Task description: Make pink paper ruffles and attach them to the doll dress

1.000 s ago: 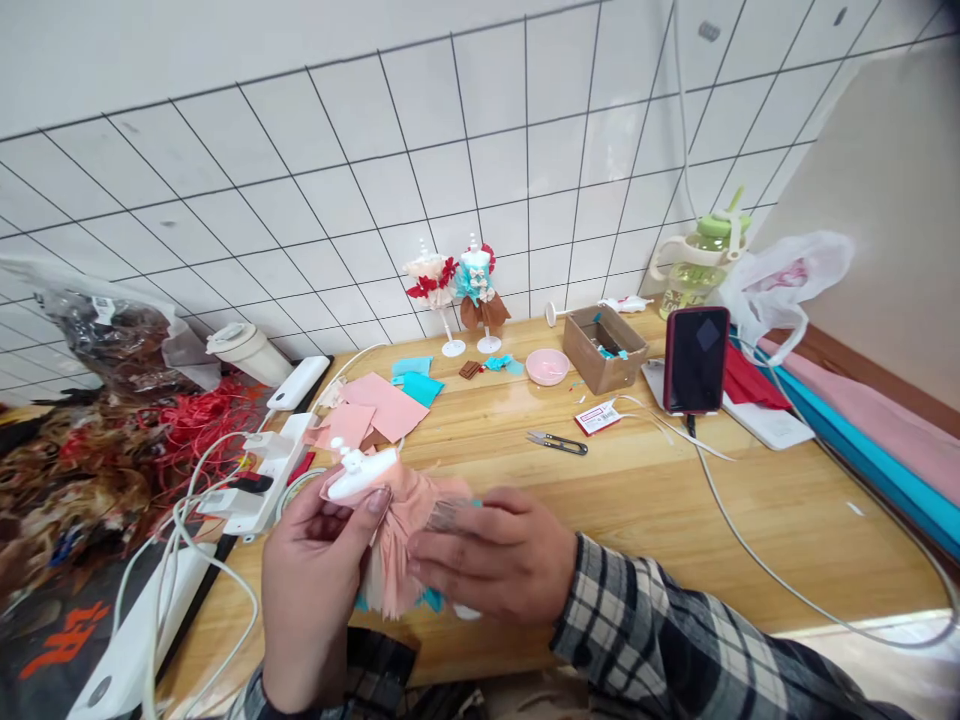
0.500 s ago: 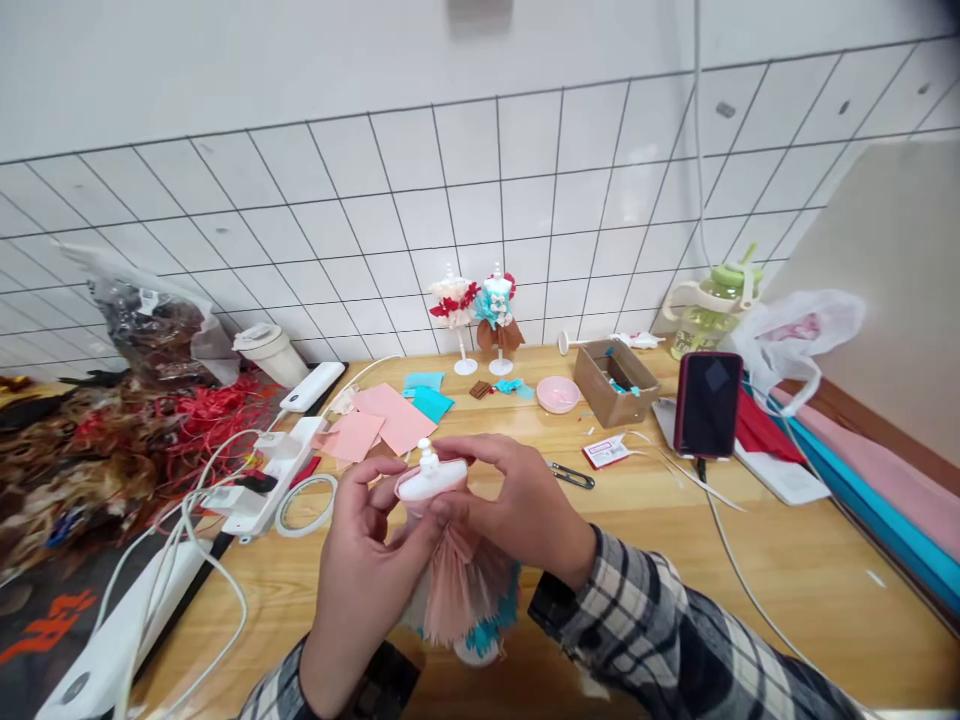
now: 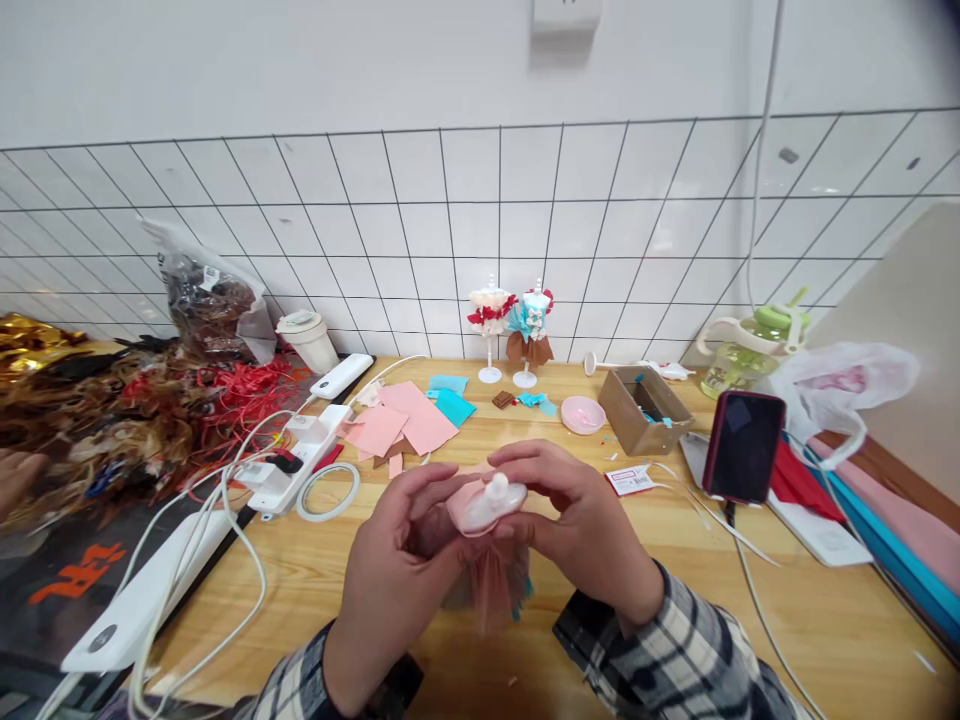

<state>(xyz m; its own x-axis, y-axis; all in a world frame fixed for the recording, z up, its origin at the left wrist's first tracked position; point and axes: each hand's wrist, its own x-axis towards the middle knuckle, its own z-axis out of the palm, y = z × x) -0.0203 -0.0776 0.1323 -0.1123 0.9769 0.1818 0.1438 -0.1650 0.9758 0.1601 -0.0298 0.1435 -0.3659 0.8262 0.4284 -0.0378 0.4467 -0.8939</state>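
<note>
Your count: three dress forms: red-trimmed form [image 3: 490, 318] and teal-trimmed form [image 3: 529, 320] at table [image 3: 825, 620] back edge, pink-skirted form [image 3: 486, 505] held by your left hand [image 3: 390, 575] and right hand [image 3: 589, 520]. One phone [image 3: 742, 445]. One cardboard box [image 3: 643, 412]. One pink bowl [image 3: 583, 414]. One tape roll [image 3: 328, 492]. Two plastic bags: dark-filled bag [image 3: 210, 300] back left, white bag [image 3: 847, 385] right edge.

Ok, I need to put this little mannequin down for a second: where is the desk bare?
Bare wood: left of the left hand, up to the white cable and tape ring; and right of the right hand, either side of the phone cable. Crowded: around the power strip, and the papers and box by the wall.
</note>
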